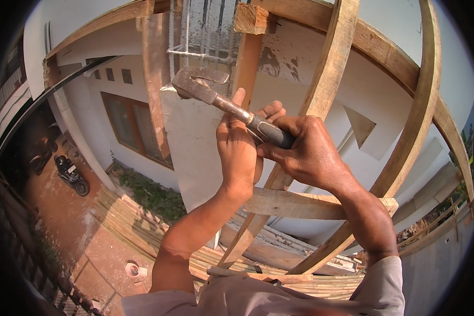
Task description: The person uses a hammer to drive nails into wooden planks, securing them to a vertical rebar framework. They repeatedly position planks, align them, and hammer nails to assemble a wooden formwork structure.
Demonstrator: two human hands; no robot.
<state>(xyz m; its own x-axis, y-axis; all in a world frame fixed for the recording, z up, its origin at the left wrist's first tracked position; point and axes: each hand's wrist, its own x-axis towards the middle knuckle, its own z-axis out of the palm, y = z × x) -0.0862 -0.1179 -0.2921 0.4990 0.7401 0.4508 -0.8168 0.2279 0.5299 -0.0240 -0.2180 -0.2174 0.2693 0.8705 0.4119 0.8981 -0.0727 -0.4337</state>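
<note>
A claw hammer (197, 89) with a rusty steel head and a dark rubber grip slants across the middle of the view, its head up and to the left. My right hand (309, 150) is closed round the end of its grip. Behind the hammer's shaft, my left hand (236, 150) is raised with one digit pointing up and other fingertips showing to the right, apart from it. The shaft and grip hide part of the left palm, so contact with the hammer is unclear. An upright timber post (247, 63) stands just beyond that hand.
Timber framing surrounds me: a slanting beam (332, 58), a curved-looking beam (424, 100) and a short crosspiece (300, 204) under my right forearm. Ahead is a concrete column (192, 142) with exposed steel bars (203, 52). Far below are bamboo poles (126, 224) and a motorcycle (71, 176).
</note>
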